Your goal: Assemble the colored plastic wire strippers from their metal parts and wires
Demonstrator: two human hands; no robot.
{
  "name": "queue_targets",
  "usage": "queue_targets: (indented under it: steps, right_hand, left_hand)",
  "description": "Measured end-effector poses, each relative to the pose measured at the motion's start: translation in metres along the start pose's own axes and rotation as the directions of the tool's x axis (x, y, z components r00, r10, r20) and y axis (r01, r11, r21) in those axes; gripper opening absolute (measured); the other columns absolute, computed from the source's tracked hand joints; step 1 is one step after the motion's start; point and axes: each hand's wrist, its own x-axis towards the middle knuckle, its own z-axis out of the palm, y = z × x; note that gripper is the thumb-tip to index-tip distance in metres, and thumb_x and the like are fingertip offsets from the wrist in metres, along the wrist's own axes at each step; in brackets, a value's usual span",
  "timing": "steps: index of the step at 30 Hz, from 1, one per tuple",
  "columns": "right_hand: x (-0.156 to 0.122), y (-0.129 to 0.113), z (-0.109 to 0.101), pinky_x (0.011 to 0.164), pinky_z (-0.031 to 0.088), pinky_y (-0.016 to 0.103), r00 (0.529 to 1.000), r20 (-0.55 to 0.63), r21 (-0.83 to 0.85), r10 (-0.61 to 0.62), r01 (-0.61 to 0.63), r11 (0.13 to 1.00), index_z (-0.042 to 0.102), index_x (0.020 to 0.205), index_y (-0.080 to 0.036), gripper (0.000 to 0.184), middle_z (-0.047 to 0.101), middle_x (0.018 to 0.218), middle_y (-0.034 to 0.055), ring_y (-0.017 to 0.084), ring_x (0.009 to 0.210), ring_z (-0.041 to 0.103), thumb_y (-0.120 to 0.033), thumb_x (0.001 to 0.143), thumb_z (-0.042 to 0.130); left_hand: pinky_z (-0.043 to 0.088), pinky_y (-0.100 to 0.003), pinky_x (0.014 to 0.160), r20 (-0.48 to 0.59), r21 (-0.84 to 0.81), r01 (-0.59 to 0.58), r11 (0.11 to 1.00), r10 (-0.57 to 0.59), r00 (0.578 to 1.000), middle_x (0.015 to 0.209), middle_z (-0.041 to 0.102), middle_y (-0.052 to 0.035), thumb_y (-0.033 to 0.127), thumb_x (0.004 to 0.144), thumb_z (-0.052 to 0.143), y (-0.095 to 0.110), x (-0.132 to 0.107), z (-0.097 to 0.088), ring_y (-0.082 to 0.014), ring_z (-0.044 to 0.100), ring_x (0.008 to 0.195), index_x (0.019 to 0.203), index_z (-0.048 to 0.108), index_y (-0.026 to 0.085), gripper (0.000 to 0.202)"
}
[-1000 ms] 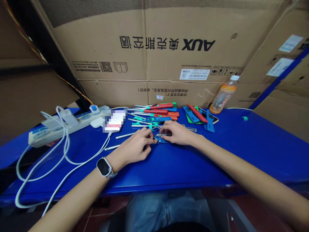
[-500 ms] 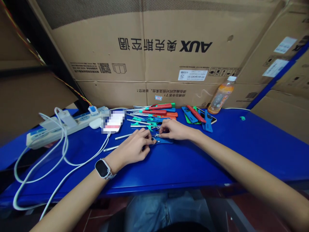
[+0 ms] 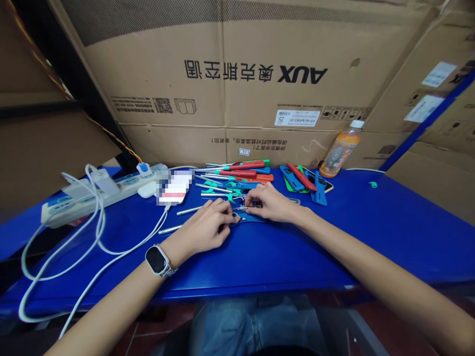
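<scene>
My left hand point(image 3: 210, 222), with a watch on its wrist, is closed at the blue handle shell point(image 3: 253, 218) of a long-necked lighter lying on the table. A thin wire loop and small metal parts show by its fingertips. From beneath that hand a metal lighter tube point(image 3: 170, 229) sticks out to the left, and a second tube point(image 3: 189, 210) lies behind it. My right hand point(image 3: 272, 202) is closed just above the shell. It pinches a narrow clear piece that looks like a lighter's fuel tank point(image 3: 295, 201), whose far end pokes out past the knuckles; fingers hide its middle.
Several long lighters point(image 3: 237, 173) in red, blue and green lie behind my hands. Loose handle shells point(image 3: 302, 177) rest on a phone at right, near an orange drink bottle point(image 3: 339, 148). A power strip point(image 3: 129, 183), white cables point(image 3: 100, 222) and another phone point(image 3: 176, 185) occupy the left.
My right hand has shifted slightly right and down, and the clear piece now shows beyond it. My left hand stays nearly in place.
</scene>
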Motion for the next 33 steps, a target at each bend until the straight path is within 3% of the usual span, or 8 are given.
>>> queue_targets:
  steps: [7,13,20,29,33]
  right_hand:
    - [-0.016,-0.001,-0.001,0.084,0.038,0.034,0.999,-0.024,0.173,-0.029,0.032,0.984,0.07,0.093,-0.019,0.011,0.074,0.091,0.0025,0.019,0.088,0.061,-0.029,0.09,0.066]
    - [-0.027,-0.001,0.008,0.087,0.034,0.037,0.996,-0.06,0.066,-0.068,0.072,0.995,0.069,0.097,-0.021,0.015,0.072,0.095,0.0037,0.02,0.093,0.057,-0.033,0.094,0.062]
    - [-0.029,0.005,0.013,0.086,0.035,0.034,0.995,-0.065,0.007,-0.07,0.071,0.997,0.071,0.106,-0.022,0.019,0.06,0.104,0.0066,0.02,0.099,0.054,-0.032,0.095,0.061]
    - [-0.03,0.0,0.01,0.079,0.031,0.033,0.993,-0.025,-0.168,-0.118,0.112,0.979,0.074,0.105,-0.021,0.023,0.062,0.095,0.0057,0.019,0.09,0.056,-0.031,0.098,0.056]
    - [-0.029,-0.003,0.007,0.078,0.031,0.033,0.995,0.004,-0.185,-0.1,0.099,0.978,0.075,0.103,-0.021,0.022,0.063,0.095,0.0058,0.019,0.089,0.056,-0.031,0.097,0.056]
  left_hand:
    - [0.04,-0.04,0.088,-0.002,-0.014,-0.009,1.0,0.009,1.0,0.1,0.061,-0.0061,0.012,0.085,0.048,0.0,0.0,-0.001,-0.0232,0.053,0.094,0.109,0.073,0.022,0.036]
    - [0.041,-0.039,0.087,0.0,-0.003,-0.017,1.0,0.017,1.0,0.099,0.06,-0.0066,0.012,0.085,0.048,0.0,0.001,-0.001,-0.0225,0.052,0.092,0.111,0.072,0.021,0.037]
    - [0.041,-0.04,0.086,-0.004,-0.013,-0.029,1.0,0.029,1.0,0.101,0.06,-0.0069,0.012,0.085,0.048,-0.001,0.001,0.0,-0.0227,0.052,0.093,0.115,0.072,0.022,0.04]
    - [0.042,-0.04,0.084,-0.006,-0.001,-0.043,0.999,0.043,0.999,0.101,0.06,-0.0077,0.012,0.086,0.048,0.0,0.002,0.001,-0.0235,0.052,0.093,0.109,0.073,0.019,0.034]
    - [0.044,-0.041,0.088,-0.054,-0.008,-0.053,0.999,0.052,0.997,0.102,0.06,-0.0078,0.013,0.089,0.048,-0.005,0.001,-0.001,-0.0241,0.053,0.097,0.116,0.069,0.02,0.035]
